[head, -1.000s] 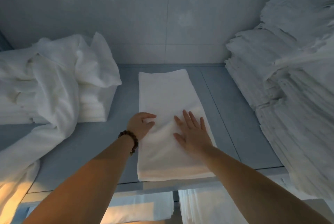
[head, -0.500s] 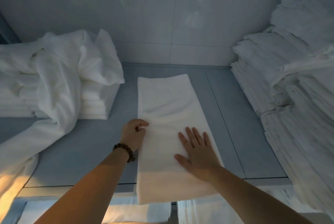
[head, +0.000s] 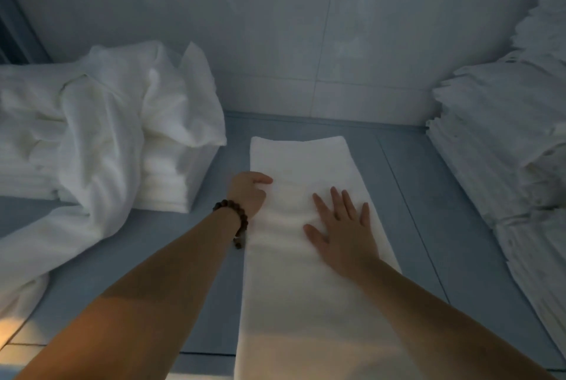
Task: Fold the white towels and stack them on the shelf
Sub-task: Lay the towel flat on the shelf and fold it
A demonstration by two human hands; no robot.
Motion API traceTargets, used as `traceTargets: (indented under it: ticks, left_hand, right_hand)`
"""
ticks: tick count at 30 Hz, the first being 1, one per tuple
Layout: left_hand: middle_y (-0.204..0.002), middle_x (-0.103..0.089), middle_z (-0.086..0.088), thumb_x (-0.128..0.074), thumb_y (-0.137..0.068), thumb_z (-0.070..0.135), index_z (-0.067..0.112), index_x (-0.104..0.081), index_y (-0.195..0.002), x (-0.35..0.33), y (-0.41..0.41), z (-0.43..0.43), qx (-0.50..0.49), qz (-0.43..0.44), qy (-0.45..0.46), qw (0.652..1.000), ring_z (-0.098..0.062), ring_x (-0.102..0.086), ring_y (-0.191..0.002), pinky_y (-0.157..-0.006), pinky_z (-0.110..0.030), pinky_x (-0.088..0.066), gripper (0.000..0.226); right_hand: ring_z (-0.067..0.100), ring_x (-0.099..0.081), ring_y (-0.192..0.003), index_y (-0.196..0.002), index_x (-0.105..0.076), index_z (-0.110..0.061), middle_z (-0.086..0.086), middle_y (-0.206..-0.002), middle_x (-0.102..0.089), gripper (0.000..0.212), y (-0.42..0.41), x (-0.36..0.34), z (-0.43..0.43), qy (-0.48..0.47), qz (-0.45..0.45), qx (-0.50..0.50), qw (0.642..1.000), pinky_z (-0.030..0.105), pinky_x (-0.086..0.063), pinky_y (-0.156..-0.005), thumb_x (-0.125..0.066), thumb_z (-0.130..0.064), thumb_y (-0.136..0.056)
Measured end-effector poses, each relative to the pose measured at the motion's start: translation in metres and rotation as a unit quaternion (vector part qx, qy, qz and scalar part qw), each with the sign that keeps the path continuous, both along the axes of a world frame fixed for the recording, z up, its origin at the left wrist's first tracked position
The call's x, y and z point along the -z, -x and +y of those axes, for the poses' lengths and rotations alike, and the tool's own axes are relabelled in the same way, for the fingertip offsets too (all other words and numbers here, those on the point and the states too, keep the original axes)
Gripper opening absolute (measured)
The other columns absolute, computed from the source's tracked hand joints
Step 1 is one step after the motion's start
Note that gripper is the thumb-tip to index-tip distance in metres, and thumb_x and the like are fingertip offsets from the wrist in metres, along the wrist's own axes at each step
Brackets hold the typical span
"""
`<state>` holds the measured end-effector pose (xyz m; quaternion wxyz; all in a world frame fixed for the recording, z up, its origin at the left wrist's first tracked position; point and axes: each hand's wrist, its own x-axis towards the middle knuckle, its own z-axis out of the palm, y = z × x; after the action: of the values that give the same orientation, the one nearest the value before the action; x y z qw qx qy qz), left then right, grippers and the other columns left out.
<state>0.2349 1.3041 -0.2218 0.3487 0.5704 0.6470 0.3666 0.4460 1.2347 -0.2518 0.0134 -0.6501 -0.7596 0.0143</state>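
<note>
In the head view, the long towel (head: 291, 287) is lying lengthwise on the shelf (head: 398, 195), already narrowed into a strip. Its far end is reaching toward the wall (head: 275, 27) and its near end is hanging past the shelf's front lip. The left hand (head: 249, 192), wearing a bead bracelet (head: 232, 214), is sitting at the long towel's left edge about halfway along. Its grip is closed on that edge, fingers curled and thumb lying on top, pinching the cloth. The right hand (head: 340, 226) is pressing flat on the long towel just right of the left hand, fingers straight and spread, gripping nothing. Left of the long towel a low folded stack (head: 171, 183) is standing with loose towels (head: 92, 134) spilling over it. To the right, well apart, a tall stack (head: 496, 149) is rising at the side. The step in hand is probably the crosswise fold, since the strip is lying smoothed but not yet doubled. To do it well, the flat palm should be pinning the cloth at the intended crease while the pinching hand is carrying one end over, edges meeting squarely. Faint ripples are showing between the hands, so pressing them out first should be helping the crease. Tugging the overhanging end could be pulling the strip askew.
</note>
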Motion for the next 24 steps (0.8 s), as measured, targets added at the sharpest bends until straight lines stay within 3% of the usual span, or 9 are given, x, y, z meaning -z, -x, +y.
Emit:
traceTargets:
  ticks: [2,4,8,11,13,15,18,22,24]
  left_hand:
    - [-0.119,-0.06,-0.004,-0.043,-0.08,-0.014,0.015,-0.069,-0.098,-0.001,0.004,0.005,-0.037,-0.012,-0.055,0.998,-0.013,-0.052,-0.101,-0.078,-0.005,-0.039,0.043]
    - [-0.115,-0.061,-0.004,-0.043,-0.08,-0.014,0.015,-0.069,-0.095,0.004,0.009,0.008,-0.036,0.0,-0.069,0.997,-0.012,-0.053,-0.097,-0.07,0.001,-0.036,0.042]
    - [-0.098,-0.062,-0.004,-0.052,-0.083,-0.002,0.027,-0.068,-0.085,0.021,0.013,0.011,-0.009,-0.016,-0.045,0.999,-0.009,-0.052,-0.069,-0.054,-0.006,-0.038,0.033]
    - [-0.105,-0.06,-0.004,-0.053,-0.086,0.002,0.03,-0.068,-0.086,0.011,0.013,0.031,0.014,-0.05,-0.071,0.996,-0.014,-0.054,-0.078,-0.063,-0.015,-0.044,0.031]
    - [-0.108,-0.059,-0.003,-0.054,-0.087,0.005,0.029,-0.068,-0.091,0.006,0.012,0.047,0.027,-0.05,-0.06,0.997,-0.013,-0.054,-0.078,-0.065,-0.017,-0.044,0.027]
    - [-0.1,-0.058,-0.005,-0.057,-0.088,0.009,0.028,-0.068,-0.095,0.006,0.009,0.06,0.021,-0.051,-0.022,0.998,-0.01,-0.053,-0.069,-0.057,-0.014,-0.044,0.023]
    - [-0.109,-0.057,-0.005,-0.057,-0.085,0.003,0.019,-0.067,-0.105,0.008,0.005,0.072,-0.027,0.004,-0.04,0.999,-0.013,-0.053,-0.085,-0.07,-0.016,-0.045,0.027]
    - [-0.127,-0.054,-0.008,-0.045,-0.086,-0.006,0.009,-0.063,-0.114,0.01,0.001,0.072,-0.05,0.054,-0.078,0.994,-0.018,-0.051,-0.108,-0.087,-0.019,-0.041,0.036]
    - [-0.14,-0.045,-0.012,-0.046,-0.089,-0.002,0.005,-0.058,-0.121,0.016,-0.003,0.069,-0.017,0.136,-0.059,0.989,-0.023,-0.04,-0.127,-0.104,-0.02,-0.025,0.035]
  right_hand:
    - [0.023,0.019,-0.144,-0.145,0.017,-0.04,0.002,-0.158,0.017,0.069,0.0,0.0,-0.001,-0.005,0.005,0.002,1.0,0.055,0.006,-0.116,-0.004,-0.069,-0.086]
    - [0.023,0.019,-0.144,-0.145,0.017,-0.04,0.002,-0.157,0.018,0.069,0.0,-0.001,0.001,0.007,0.005,0.004,1.0,0.054,0.006,-0.116,-0.006,-0.069,-0.087]
    - [0.021,0.01,-0.146,-0.147,0.003,-0.042,-0.001,-0.16,0.006,0.069,0.001,-0.003,0.007,0.035,0.007,0.009,0.999,0.053,0.007,-0.116,-0.008,-0.071,-0.085]
    - [0.019,-0.004,-0.146,-0.146,-0.011,-0.043,-0.002,-0.158,-0.01,0.065,0.0,-0.011,0.03,-0.023,0.042,0.029,0.998,0.053,-0.002,-0.117,-0.012,-0.068,-0.086]
    - [0.019,0.003,-0.146,-0.147,-0.009,-0.042,-0.003,-0.159,-0.004,0.064,0.0,-0.016,0.052,-0.032,0.044,0.028,0.998,0.054,0.0,-0.116,-0.013,-0.067,-0.088]
    - [0.019,0.011,-0.146,-0.147,-0.004,-0.043,-0.004,-0.16,0.005,0.063,0.001,-0.016,0.071,-0.002,0.026,0.021,0.999,0.056,0.004,-0.116,-0.012,-0.067,-0.089]
    - [0.021,0.012,-0.146,-0.146,0.002,-0.044,-0.004,-0.159,0.01,0.065,0.0,-0.008,0.082,0.047,0.011,0.009,0.999,0.057,0.005,-0.115,-0.011,-0.069,-0.088]
    - [0.021,0.012,-0.146,-0.146,0.006,-0.043,-0.004,-0.159,0.012,0.067,-0.004,-0.001,0.081,0.046,0.003,0.006,0.999,0.054,0.005,-0.116,-0.006,-0.07,-0.087]
    - [0.021,0.009,-0.146,-0.147,0.002,-0.043,-0.004,-0.159,0.009,0.066,-0.002,-0.004,0.082,0.051,0.007,0.011,0.999,0.055,0.005,-0.116,-0.01,-0.069,-0.088]
